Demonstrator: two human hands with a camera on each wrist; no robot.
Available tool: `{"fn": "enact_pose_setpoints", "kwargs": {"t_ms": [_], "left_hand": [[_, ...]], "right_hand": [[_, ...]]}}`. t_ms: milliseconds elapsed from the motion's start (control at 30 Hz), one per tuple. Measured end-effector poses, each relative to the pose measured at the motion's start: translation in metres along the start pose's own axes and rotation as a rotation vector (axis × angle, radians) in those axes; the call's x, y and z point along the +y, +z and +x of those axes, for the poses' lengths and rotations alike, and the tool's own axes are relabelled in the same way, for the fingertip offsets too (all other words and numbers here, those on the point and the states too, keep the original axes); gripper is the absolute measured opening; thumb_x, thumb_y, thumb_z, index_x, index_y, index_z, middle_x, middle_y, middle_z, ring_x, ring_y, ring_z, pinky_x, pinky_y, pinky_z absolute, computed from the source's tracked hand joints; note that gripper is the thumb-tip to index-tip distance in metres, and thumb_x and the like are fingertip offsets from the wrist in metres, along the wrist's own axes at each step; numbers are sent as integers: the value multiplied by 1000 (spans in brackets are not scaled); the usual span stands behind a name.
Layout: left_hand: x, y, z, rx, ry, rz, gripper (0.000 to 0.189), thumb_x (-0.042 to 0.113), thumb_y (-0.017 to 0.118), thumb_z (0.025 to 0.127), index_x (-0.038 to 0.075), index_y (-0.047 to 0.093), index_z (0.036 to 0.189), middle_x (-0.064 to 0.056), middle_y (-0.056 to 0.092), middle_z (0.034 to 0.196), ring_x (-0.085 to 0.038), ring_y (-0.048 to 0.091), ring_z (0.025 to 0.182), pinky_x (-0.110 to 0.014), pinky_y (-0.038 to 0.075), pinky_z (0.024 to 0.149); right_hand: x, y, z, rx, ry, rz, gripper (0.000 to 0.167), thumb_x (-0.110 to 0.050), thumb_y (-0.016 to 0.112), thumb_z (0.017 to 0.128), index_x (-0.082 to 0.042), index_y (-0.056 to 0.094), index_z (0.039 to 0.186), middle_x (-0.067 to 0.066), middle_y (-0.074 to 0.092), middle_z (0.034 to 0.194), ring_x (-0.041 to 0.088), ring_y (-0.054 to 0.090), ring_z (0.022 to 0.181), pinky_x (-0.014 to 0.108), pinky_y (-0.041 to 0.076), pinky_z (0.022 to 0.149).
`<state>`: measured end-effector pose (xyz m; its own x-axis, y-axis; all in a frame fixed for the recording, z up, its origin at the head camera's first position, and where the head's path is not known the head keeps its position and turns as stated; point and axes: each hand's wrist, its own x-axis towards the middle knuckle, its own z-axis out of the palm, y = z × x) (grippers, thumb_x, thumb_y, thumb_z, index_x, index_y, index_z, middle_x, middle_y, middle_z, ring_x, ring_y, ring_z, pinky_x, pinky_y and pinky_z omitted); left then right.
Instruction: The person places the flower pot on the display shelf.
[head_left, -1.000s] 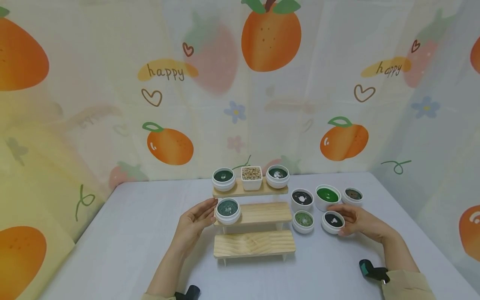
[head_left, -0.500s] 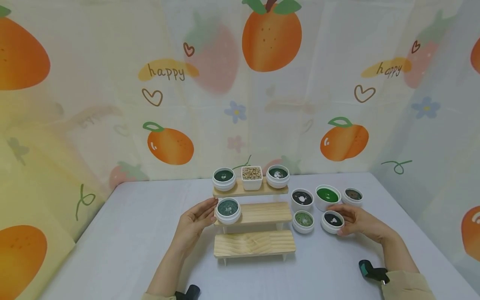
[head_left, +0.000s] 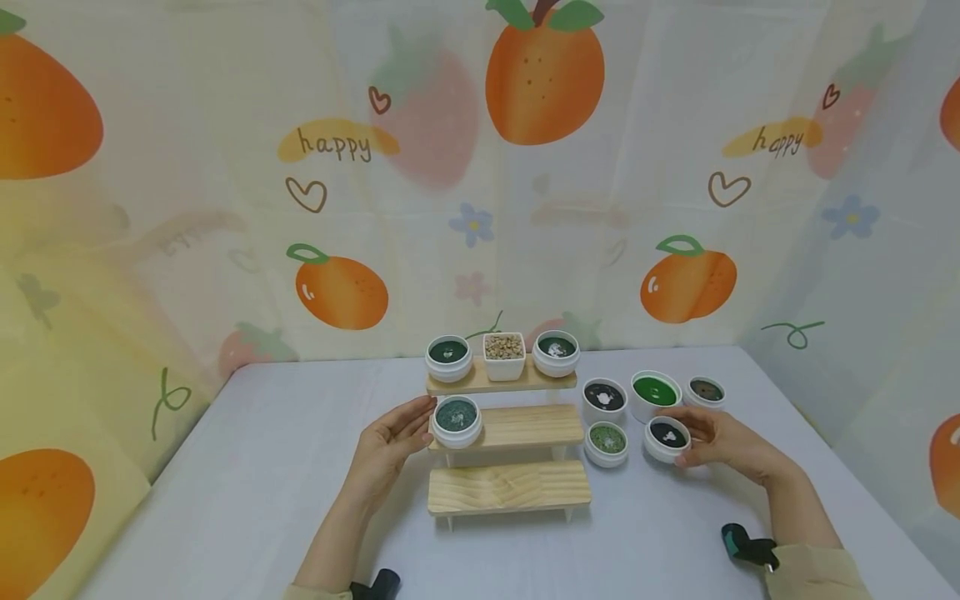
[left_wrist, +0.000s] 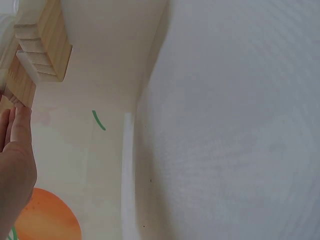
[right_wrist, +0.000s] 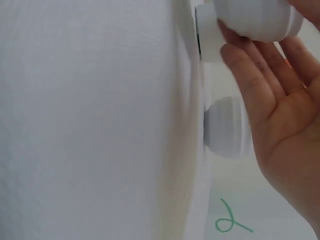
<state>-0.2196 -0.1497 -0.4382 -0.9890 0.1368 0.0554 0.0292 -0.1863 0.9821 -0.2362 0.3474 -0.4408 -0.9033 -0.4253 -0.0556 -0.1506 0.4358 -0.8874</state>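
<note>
A three-tier wooden stand [head_left: 510,492] stands in the middle of the table. On the left end of its middle tier sits a small white bowl [head_left: 456,422] with grey-green contents. My left hand [head_left: 382,450] is beside that bowl, fingers nearly straight, fingertips at the end of the wooden tier [left_wrist: 22,82] in the left wrist view. My right hand [head_left: 723,442] holds another small white bowl [head_left: 666,443], with dark contents and a white patch, between thumb and fingers. In the right wrist view this bowl [right_wrist: 260,20] is raised off the tabletop.
On the top tier are two round white bowls [head_left: 448,368] [head_left: 556,363] and a square white dish [head_left: 503,367] of grainy bits. Several more bowls, including a bright green one [head_left: 656,392] and a speckled green one [head_left: 607,450], stand right of the stand. A fruit-print cloth [head_left: 525,192] hangs behind.
My right hand has lifted the dark-filled bowl slightly from the table, tilting it a little. The left hand has stayed beside the bowl on the middle tier.
</note>
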Motion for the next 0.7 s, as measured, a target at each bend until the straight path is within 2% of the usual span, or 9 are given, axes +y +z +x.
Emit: {"fn": "enact_pose_setpoints", "kwargs": {"t_ms": [100, 133, 233, 300, 367, 467, 500, 600, 700], "left_hand": [[0, 0, 0, -6, -2, -6, 61, -14, 60, 85, -10, 42, 143, -27, 43, 151, 1, 64, 114, -17, 53, 103], [0, 0, 0, -8, -2, -7, 61, -14, 60, 85, -9, 42, 143, -28, 43, 151, 1, 64, 114, -17, 53, 103], [1, -1, -1, -11, -3, -10, 61, -13, 61, 85, -9, 42, 143, -27, 43, 151, 0, 64, 115, -17, 53, 104], [0, -1, -1, -8, -4, -8, 61, -13, 61, 85, -9, 42, 143, -27, 44, 151, 0, 64, 116, -18, 53, 104], [1, -1, 0, -6, -7, -7, 61, -13, 61, 85, -8, 42, 143, -27, 44, 150, -1, 64, 116, -18, 53, 104], [0, -1, 0, -3, -8, -11, 61, -14, 61, 85, -9, 42, 143, -27, 44, 150, -1, 64, 116, -18, 53, 104], [0, -1, 0, -3, -7, -12, 61, -14, 60, 85, -9, 42, 143, -27, 44, 150, -1, 64, 115, -18, 53, 104], [0, -1, 0, -8, -4, -16, 61, -15, 59, 85, -10, 41, 143, -28, 43, 151, 0, 64, 115, -18, 53, 103], [0, -1, 0, -13, 0, -15, 62, -15, 59, 85, -10, 41, 143, -29, 42, 151, 0, 64, 115, -17, 53, 103]], "right_hand": [[-7, -1, -1, 33, 33, -52, 68, -16, 78, 80, -4, 50, 140, 19, 46, 149, -20, 47, 114, 8, 48, 88], [-10, -1, -2, 42, 38, -75, 67, -17, 78, 80, -5, 51, 140, 22, 45, 149, -14, 48, 119, 9, 48, 88], [-19, 0, -2, 80, 36, -150, 63, -19, 79, 80, -7, 53, 137, 21, 50, 146, 15, 54, 132, 21, 51, 96], [-26, 1, -2, 110, 30, -185, 62, -21, 79, 80, -8, 54, 136, 19, 53, 143, 37, 50, 135, 37, 53, 102], [-34, 2, -3, 133, 23, -196, 62, -21, 79, 80, -9, 55, 135, 18, 55, 142, 49, 47, 135, 54, 51, 105], [-46, 4, -3, 154, 16, -205, 61, -23, 80, 80, -10, 55, 135, 16, 55, 141, 41, 53, 132, 58, 49, 107], [-51, 5, -2, 155, 6, -204, 61, -23, 80, 81, -10, 55, 135, 16, 55, 142, 33, 55, 131, 54, 49, 107], [-63, 8, -1, 152, -21, -192, 62, -23, 80, 81, -9, 55, 136, 16, 52, 145, 3, 56, 122, 30, 52, 103], [-72, 13, 1, 137, -65, -141, 63, -19, 80, 81, -7, 53, 137, 18, 50, 146, -13, 53, 114, 15, 52, 95]]}}
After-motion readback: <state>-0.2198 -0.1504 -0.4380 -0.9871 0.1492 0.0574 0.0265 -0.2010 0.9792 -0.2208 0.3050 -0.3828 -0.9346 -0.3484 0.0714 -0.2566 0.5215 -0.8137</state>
